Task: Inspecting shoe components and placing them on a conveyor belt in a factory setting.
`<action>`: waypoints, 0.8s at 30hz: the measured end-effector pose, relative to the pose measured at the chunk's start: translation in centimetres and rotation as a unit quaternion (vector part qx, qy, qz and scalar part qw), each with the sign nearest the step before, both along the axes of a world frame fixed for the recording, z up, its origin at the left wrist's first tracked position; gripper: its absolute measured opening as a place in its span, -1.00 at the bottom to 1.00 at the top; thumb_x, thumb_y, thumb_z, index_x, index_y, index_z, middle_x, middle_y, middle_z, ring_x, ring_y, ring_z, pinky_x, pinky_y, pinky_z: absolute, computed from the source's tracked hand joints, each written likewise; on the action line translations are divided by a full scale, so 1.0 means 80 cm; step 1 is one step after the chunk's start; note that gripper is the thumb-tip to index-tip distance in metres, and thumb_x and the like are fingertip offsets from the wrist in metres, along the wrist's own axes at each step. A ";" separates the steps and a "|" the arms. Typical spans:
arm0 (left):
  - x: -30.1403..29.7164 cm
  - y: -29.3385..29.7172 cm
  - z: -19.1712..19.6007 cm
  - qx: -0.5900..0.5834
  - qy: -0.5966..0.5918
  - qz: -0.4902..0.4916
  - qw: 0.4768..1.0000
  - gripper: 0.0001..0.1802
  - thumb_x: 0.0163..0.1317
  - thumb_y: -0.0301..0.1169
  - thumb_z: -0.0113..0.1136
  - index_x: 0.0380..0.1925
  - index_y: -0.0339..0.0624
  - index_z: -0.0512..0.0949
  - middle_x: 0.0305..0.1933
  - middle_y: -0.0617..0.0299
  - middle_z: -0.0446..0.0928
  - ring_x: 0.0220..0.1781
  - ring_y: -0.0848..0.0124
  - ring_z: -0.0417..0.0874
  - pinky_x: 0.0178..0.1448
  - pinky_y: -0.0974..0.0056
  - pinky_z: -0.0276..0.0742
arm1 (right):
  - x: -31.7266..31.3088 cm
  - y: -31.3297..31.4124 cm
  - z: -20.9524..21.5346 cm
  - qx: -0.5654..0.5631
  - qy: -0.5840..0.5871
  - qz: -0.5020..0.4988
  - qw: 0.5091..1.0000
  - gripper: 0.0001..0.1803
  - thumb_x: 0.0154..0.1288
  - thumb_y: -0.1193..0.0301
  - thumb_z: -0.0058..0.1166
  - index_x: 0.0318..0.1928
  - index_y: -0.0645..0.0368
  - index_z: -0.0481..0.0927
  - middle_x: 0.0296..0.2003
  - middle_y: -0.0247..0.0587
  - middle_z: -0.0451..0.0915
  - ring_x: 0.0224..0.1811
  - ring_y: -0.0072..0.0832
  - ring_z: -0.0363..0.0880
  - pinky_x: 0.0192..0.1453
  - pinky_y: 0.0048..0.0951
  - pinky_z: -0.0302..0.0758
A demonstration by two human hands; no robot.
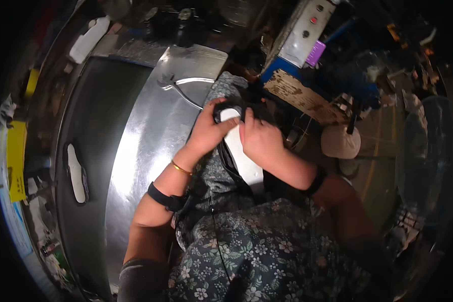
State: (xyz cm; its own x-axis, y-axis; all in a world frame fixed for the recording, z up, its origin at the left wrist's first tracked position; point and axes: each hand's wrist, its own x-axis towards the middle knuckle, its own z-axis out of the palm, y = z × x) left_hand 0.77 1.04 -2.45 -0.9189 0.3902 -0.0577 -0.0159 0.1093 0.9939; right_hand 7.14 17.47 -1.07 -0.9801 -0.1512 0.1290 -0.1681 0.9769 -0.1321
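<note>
Smooth white elongated piece (245,163) with black flexible edging (228,160) lies over dark floral-print cloth (246,246), long axis running bodyward from left hand (206,129) and right hand (260,141), both equally near, fingers curled nearly closed, pinching its far end.

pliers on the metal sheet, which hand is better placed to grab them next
Likely the left hand: it is closer to the pliers, with one handle ending near it. The right hand is farther, across the white piece. Both hands are occupied with it.
</note>
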 end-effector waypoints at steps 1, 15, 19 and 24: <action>0.001 0.002 0.005 -0.001 -0.013 -0.007 1.000 -0.32 0.14 -0.31 0.41 0.18 -0.38 0.34 -0.01 0.07 0.55 0.03 0.40 0.54 0.16 0.31 0.47 | 0.001 0.007 0.001 0.006 0.013 -0.028 1.000 -0.63 0.37 0.31 -0.08 0.06 0.24 0.55 -0.42 -0.02 0.64 -0.34 -0.14 0.66 -0.25 -0.18 0.58; 0.004 -0.005 0.016 0.054 -0.120 -0.007 0.991 -0.42 0.16 -0.45 0.33 0.19 -0.32 0.39 -0.07 0.20 0.57 -0.08 0.45 0.58 0.05 0.37 0.51 | 0.094 0.041 -0.053 -0.438 -0.259 -0.089 0.856 -0.32 0.51 0.07 -0.17 0.34 0.45 0.23 0.20 0.22 0.44 0.31 -0.11 0.37 0.37 -0.31 0.26; 0.021 -0.009 0.040 0.455 -0.280 0.000 0.845 -0.47 0.33 -0.28 0.08 0.23 -0.35 0.37 0.18 0.03 0.52 0.20 0.30 0.53 0.32 0.28 0.37 | 0.069 0.024 -0.040 -0.673 -0.189 0.004 0.715 -0.42 0.51 0.23 -0.05 0.35 0.36 0.26 0.12 -0.17 0.51 0.13 -0.40 0.46 0.29 -0.42 0.34; 0.075 -0.011 0.030 -0.214 -0.036 0.250 0.944 -0.31 0.51 0.01 -0.40 0.03 -0.43 0.53 -0.01 -0.31 0.58 0.08 -0.10 0.60 0.22 0.01 0.45 | 0.059 -0.014 -0.002 -0.640 -0.248 0.002 0.727 -0.40 0.49 0.17 -0.06 0.33 0.32 0.24 0.07 -0.09 0.52 0.10 -0.41 0.47 0.27 -0.38 0.36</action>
